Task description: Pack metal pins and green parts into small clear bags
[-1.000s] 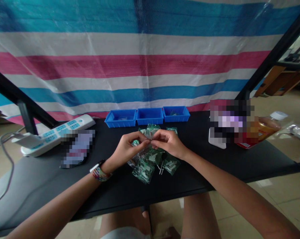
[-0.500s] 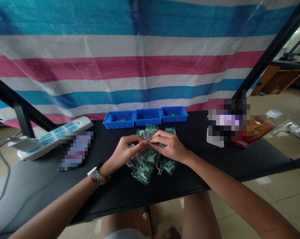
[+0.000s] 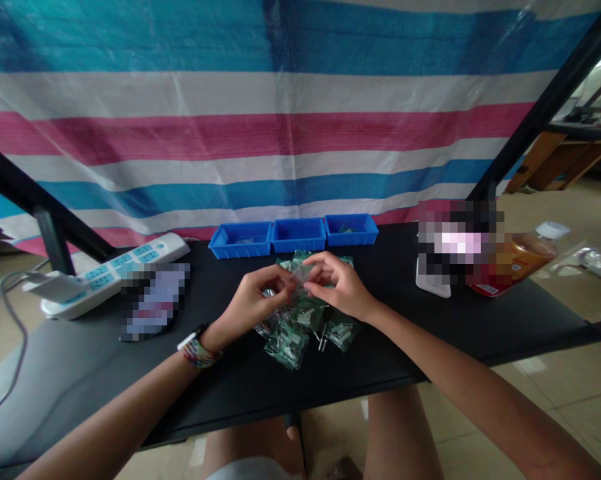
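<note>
A small clear plastic bag [image 3: 300,274] is held up between my two hands, above a pile of bags. My left hand [image 3: 260,293] pinches its left side between thumb and fingers. At the bag's right side, my right hand [image 3: 343,287] has its fingertips on the plastic, in a looser grip with thumb and fingers partly parted. What is inside the bag is too small to make out. Beneath lie several clear packets with green contents [image 3: 286,343] and pale pieces; my hands hide part of them. Thin metallic pins [image 3: 322,340] show at the pile's front.
Three blue trays [image 3: 243,240] stand in a row behind the pile; small items lie in the left and right ones. To the left are a white power strip [image 3: 115,270] and a blurred-out object [image 3: 155,303]. A bottle [image 3: 528,253] and a white object [image 3: 433,283] sit right.
My right thumb and fingers have parted from a tight pinch into a looser hold. More of the clear bag shows between my hands. My left hand stays nearly in place.
</note>
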A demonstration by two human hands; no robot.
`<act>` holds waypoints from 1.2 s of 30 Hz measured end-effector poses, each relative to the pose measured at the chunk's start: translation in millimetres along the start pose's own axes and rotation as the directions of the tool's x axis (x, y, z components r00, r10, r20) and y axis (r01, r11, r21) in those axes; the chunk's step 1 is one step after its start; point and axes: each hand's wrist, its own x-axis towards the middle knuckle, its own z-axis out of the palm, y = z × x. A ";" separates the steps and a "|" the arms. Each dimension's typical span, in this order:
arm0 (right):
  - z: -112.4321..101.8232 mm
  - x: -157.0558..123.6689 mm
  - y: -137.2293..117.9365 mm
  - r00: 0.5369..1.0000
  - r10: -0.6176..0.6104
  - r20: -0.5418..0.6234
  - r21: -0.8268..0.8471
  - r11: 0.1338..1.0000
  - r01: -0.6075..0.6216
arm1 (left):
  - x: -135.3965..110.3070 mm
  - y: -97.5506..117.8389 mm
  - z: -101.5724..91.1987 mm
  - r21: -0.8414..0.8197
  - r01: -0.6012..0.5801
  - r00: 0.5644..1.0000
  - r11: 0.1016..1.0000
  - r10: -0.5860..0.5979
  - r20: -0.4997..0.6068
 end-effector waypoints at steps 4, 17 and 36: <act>0.2 1.5 1.9 0.996 0.085 0.023 0.066 0.994 -0.087 | -0.7 -0.6 1.3 0.034 0.005 1.000 0.999 -0.006 0.021; -4.7 2.7 -2.5 0.993 0.102 -0.065 0.116 0.989 -0.094 | 6.6 -7.7 -1.1 -0.135 0.042 0.992 0.990 -0.057 -0.116; -26.2 1.4 -1.4 0.899 -0.207 0.387 -0.623 0.660 0.420 | 27.8 -58.1 -67.2 -0.262 0.016 0.766 0.965 -0.180 -0.617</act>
